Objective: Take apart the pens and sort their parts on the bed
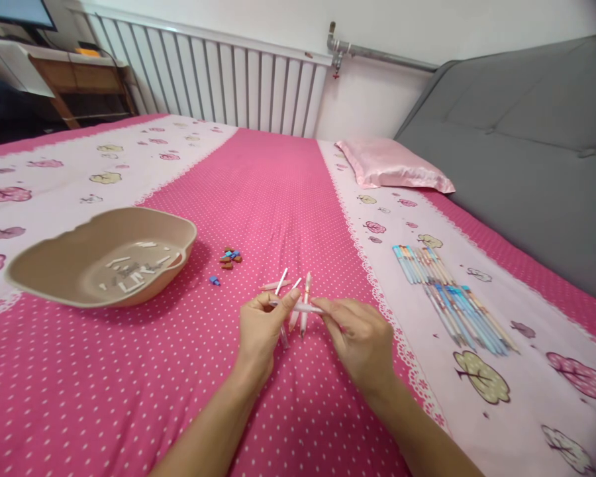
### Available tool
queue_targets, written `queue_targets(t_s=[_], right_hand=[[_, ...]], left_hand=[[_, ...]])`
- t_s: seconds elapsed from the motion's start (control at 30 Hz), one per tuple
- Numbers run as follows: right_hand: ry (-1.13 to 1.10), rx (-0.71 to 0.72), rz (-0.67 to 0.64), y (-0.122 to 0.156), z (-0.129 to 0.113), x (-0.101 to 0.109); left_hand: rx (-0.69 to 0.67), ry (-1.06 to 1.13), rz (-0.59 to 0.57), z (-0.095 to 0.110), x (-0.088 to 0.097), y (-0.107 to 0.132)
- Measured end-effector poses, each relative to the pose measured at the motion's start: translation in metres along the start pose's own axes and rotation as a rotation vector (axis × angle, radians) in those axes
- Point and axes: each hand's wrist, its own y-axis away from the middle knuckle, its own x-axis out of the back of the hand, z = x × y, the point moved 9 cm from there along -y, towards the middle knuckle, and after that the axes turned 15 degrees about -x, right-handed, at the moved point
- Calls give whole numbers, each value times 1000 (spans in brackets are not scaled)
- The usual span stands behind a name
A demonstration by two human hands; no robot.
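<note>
My left hand (pixel 262 329) and my right hand (pixel 358 336) meet over the pink dotted bedspread and pinch a white pen barrel (pixel 305 308) held crosswise between them, one hand at each end. My left hand also seems to grip a thin refill that points down. Under the hands lie a few loose white and pink pen parts (pixel 298 291). A small heap of blue and brown pen caps (pixel 230 257) sits a little beyond, to the left.
A beige plastic basin (pixel 30 265) with several white pieces inside stands at the left. A row of several assembled pens (pixel 447 295) lies at the right. A pink pillow (pixel 392 165) and a grey headboard (pixel 526 152) stand at the far right.
</note>
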Motion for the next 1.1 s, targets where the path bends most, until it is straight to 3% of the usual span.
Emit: queue_targets(t_s=[0.1,0.17,0.3,0.4,0.53,0.7,0.9,1.0,1.1], right_hand=[[-8,-18,6,-4,4,1],[7,-34,6,-6,8,0],[45,-54,19,-10,12,1],[44,-52,44,-11,12,3],[56,-29,101,-12,13,6],[75,-15,165,-14,17,9],[51,-17,155,-14,17,9],[45,-32,156,-14,20,8],[52,-43,136,-14,23,6]], left_hand=[[-121,-151,-81,15,0,-4],[-315,-288,-163,34,-4,-6],[-805,-593,-444,63,-31,9],[-965,-752,-461,67,-36,16],[-933,-811,-440,64,-35,14],[-827,-832,-553,48,-41,13],[-658,-871,-608,36,-39,9],[-687,-825,-599,42,-40,12],[-819,-773,-583,51,-43,18]])
